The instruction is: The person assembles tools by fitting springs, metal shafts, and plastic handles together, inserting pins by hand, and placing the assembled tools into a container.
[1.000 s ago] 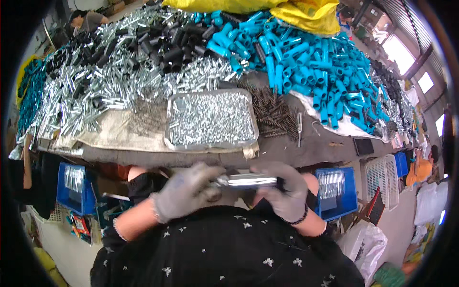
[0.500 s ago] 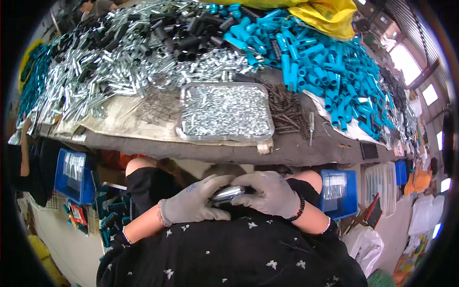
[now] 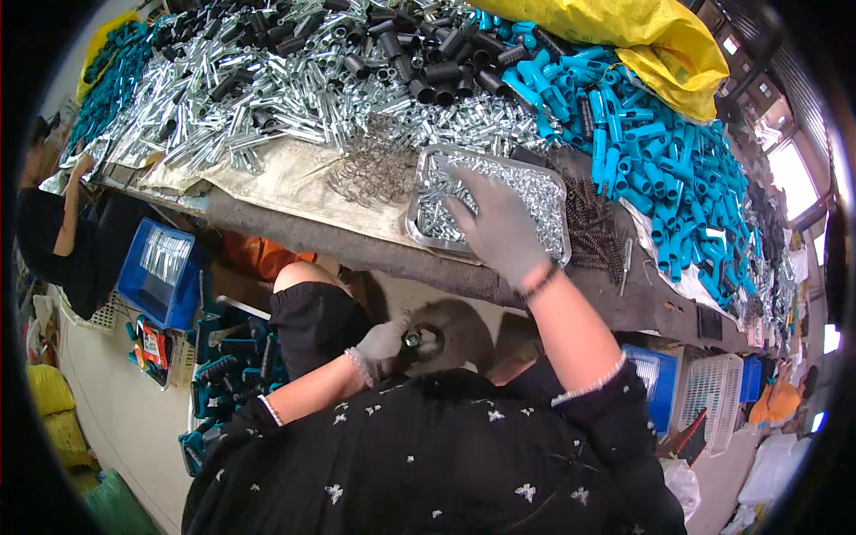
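Observation:
My left hand (image 3: pixel 382 346), in a grey glove, is closed low over my lap. A small round metal-ended part (image 3: pixel 412 340) shows at its fingers; the rest of it is hidden, so I cannot tell its exact kind. My right hand (image 3: pixel 504 227), gloved too and slightly blurred, reaches over the metal tray (image 3: pixel 489 253), thumb apart from the fingers, with nothing visible in it. Inside the tray lie many small shiny metal pieces (image 3: pixel 535 196). I cannot tell whether the fingertips touch them.
Heaped along the bench are silver tubes (image 3: pixel 294 111), black sleeves (image 3: pixel 437 71) and blue plastic handles (image 3: pixel 669 169). Dark springs (image 3: pixel 596 236) and a screwdriver (image 3: pixel 626 266) lie right of the tray. Blue bins (image 3: pixel 178 308) stand below. Another person (image 3: pixel 58 232) is at far left.
Both hands were together at my lap around a shiny metal part. The right has let go and moved forward over the tray; the left stays low with the part. The view has shifted.

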The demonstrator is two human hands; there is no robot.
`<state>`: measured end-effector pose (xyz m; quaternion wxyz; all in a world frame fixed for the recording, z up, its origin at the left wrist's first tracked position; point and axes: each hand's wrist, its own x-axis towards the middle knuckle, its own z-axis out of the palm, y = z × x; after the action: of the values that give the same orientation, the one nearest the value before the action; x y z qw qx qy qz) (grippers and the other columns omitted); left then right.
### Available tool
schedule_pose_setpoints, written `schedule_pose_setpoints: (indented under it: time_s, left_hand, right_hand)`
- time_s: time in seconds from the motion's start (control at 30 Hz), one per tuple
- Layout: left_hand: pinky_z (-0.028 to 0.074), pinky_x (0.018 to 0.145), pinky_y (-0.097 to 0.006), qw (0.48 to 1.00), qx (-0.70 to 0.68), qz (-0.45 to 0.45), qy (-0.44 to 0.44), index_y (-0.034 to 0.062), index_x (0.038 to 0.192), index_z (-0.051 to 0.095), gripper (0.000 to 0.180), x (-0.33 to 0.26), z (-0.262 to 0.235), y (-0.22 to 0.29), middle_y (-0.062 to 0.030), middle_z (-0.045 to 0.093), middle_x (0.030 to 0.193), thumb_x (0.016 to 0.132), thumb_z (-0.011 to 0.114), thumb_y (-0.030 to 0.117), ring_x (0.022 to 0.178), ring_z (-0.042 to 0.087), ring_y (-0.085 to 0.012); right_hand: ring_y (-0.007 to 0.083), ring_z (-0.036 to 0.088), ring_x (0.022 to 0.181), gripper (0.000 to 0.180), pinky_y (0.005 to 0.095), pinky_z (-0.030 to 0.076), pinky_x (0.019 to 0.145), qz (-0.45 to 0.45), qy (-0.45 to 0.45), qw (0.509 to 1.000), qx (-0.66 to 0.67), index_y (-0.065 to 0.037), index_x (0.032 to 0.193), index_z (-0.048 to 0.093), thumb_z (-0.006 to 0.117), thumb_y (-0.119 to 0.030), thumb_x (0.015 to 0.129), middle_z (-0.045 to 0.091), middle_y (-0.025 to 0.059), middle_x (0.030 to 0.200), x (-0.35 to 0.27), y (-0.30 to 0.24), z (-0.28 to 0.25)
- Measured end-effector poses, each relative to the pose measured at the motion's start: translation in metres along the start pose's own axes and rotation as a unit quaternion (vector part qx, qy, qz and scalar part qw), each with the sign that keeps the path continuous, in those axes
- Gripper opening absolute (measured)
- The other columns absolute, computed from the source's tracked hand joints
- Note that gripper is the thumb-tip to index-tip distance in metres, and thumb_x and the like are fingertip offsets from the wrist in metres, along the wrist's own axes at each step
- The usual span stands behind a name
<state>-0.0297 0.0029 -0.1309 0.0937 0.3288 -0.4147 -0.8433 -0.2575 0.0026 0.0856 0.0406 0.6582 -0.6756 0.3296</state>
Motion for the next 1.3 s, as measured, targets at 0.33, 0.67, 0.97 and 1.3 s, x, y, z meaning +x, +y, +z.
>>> schedule_pose_setpoints:
  time_s: [0.33,0.67,0.97,1.3]
  left_hand:
    - [0.049,0.080,-0.028,0.999,0.010,-0.001,-0.033,0.0007,0.111,0.063,0.021,-0.078,0.023,0.075,-0.0061,0.064,0.098,0.100,0.056,0.017,0.089,0.059,-0.0127]
    - [0.046,0.071,-0.024,0.996,0.038,0.080,-0.007,0.0026,0.103,0.061,0.017,-0.075,0.019,0.079,-0.0018,0.063,0.091,0.093,0.066,0.015,0.078,0.056,-0.0068]
    - [0.045,0.058,-0.023,0.962,0.193,0.009,-0.190,0.0034,0.116,0.057,0.026,-0.064,0.090,0.128,-0.0073,0.064,0.094,0.092,0.066,0.011,0.070,0.060,-0.0098]
    - [0.047,0.097,-0.032,0.880,0.438,-0.051,-0.180,-0.0048,0.121,0.063,0.033,-0.015,0.125,0.079,-0.0122,0.066,0.120,0.090,0.064,0.006,0.110,0.062,-0.0181]
  right_hand:
    - [0.0214,0.067,0.087,0.029,0.0348,0.053,0.076,0.088,0.017,0.989,0.116,-0.002,0.113,0.068,0.067,-0.022,0.092,0.071,0.0111,0.094,0.045,0.043,-0.016]
    - [0.0119,0.064,0.079,0.029,0.0271,0.053,0.070,0.265,-0.025,0.931,0.250,-0.002,0.110,0.071,0.068,-0.022,0.090,0.070,0.0049,0.092,-0.027,0.042,-0.095]
    - [0.0298,0.066,0.097,0.031,0.0385,0.052,0.084,0.152,-0.166,0.944,0.242,-0.007,0.113,0.068,0.072,-0.025,0.087,0.069,0.0125,0.104,-0.179,-0.006,-0.059]
    - [0.0238,0.068,0.091,0.028,0.0328,0.052,0.081,0.428,0.215,0.874,0.080,-0.001,0.111,0.067,0.055,-0.016,0.091,0.070,0.0125,0.100,-0.332,0.085,-0.141]
